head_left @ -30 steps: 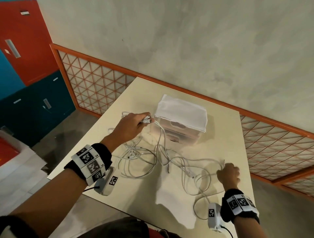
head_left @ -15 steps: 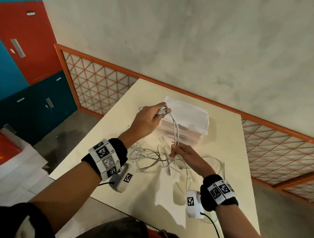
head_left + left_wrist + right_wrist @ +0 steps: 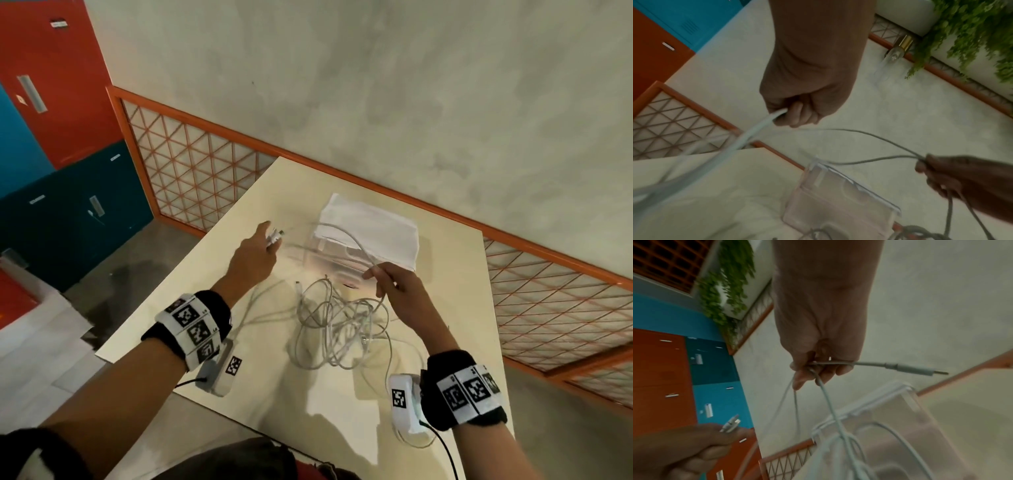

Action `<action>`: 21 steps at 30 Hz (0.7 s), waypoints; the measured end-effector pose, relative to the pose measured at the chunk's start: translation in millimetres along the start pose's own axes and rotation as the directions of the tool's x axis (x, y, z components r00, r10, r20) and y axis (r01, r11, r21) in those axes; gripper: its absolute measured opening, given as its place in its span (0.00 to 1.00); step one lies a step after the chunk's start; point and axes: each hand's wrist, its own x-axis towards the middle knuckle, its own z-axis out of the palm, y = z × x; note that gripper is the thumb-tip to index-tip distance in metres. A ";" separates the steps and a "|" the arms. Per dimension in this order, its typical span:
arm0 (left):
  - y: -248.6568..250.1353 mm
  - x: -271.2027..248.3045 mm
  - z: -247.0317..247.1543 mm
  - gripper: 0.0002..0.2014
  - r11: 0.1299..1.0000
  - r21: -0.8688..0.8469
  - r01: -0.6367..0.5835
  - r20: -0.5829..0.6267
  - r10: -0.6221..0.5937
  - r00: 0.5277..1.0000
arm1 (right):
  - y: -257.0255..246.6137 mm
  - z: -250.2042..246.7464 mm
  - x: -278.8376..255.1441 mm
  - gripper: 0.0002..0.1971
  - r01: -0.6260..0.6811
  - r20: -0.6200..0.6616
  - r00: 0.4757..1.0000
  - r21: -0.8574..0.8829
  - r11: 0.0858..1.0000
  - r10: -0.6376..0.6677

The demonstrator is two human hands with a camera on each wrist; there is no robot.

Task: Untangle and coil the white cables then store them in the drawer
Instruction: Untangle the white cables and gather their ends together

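A tangle of white cables (image 3: 337,322) lies on the cream table (image 3: 212,301) in front of a small clear drawer box (image 3: 342,260) with a white cloth (image 3: 373,233) on top. My left hand (image 3: 255,255) is raised at the left and grips white cable ends, their metal plugs (image 3: 275,236) sticking out. From it a cable arcs to my right hand (image 3: 390,281), which pinches the strands (image 3: 818,368) in front of the drawer box. In the right wrist view a plug end (image 3: 920,370) sticks out past my fingers.
The table stands against a grey wall with an orange lattice rail (image 3: 191,168). Red and blue lockers (image 3: 44,113) are at the left. Bare tabletop lies to the right of the drawer box and near the front edge. Green plants (image 3: 972,30) hang above.
My left hand has swung left, away from the drawer box, with the cable ends. My right hand has risen and moved right, stretching a cable between them; the tangle has bunched together.
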 end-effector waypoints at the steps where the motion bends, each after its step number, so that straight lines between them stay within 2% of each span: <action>1: 5.5 -6.8 1.6 0.24 0.993 -0.062 -0.099 -0.017 0.098 0.995 | -7.4 -3.5 0.8 0.13 0.019 0.014 1.000 -0.043 0.999 -0.018; 3: 24.0 -20.9 5.7 0.24 0.939 -0.183 -0.290 0.045 0.303 0.952 | -19.9 -5.0 2.2 0.13 0.048 0.089 0.995 -0.097 0.994 -0.039; 5: 41.3 -30.5 13.1 0.21 0.890 -0.239 -0.387 0.213 0.437 0.874 | -30.9 -3.0 4.0 0.14 0.080 0.144 0.987 -0.095 0.992 -0.066; 8: 53.0 -37.9 23.7 0.15 0.933 -0.203 -0.297 0.446 0.358 0.820 | -43.9 -5.6 6.7 0.14 0.093 0.076 0.993 0.011 0.996 -0.093; 10: 51.4 -40.2 27.8 0.17 0.949 -0.187 -0.253 0.501 0.313 0.807 | -46.7 -11.5 7.7 0.15 0.074 -0.008 0.997 0.049 0.996 -0.074; 12: 50.8 -40.3 26.5 0.15 0.947 -0.201 -0.249 0.471 0.317 0.824 | -41.5 -14.7 7.4 0.14 0.040 -0.040 0.998 0.056 0.998 -0.038; 13: 51.1 -38.6 23.5 0.13 0.945 -0.213 -0.247 0.422 0.317 0.849 | -36.9 -13.9 6.3 0.14 0.022 -0.021 1.000 0.071 0.997 -0.020; 16: 60.6 -32.3 13.2 0.12 0.911 -0.279 -0.305 0.197 0.365 0.910 | -16.9 -0.8 -1.8 0.12 -0.047 0.159 0.987 0.169 0.984 0.020; 18: 72.6 -30.8 5.4 0.13 0.884 -0.274 -0.378 0.071 0.411 0.909 | -1.0 12.4 -11.0 0.14 -0.099 0.288 0.956 0.162 0.982 0.049; 21: 84.9 -27.7 -2.6 0.10 0.872 -0.293 -0.392 -0.062 0.392 0.918 | 21.8 25.7 -22.8 0.19 -0.112 0.361 0.931 0.122 0.986 0.061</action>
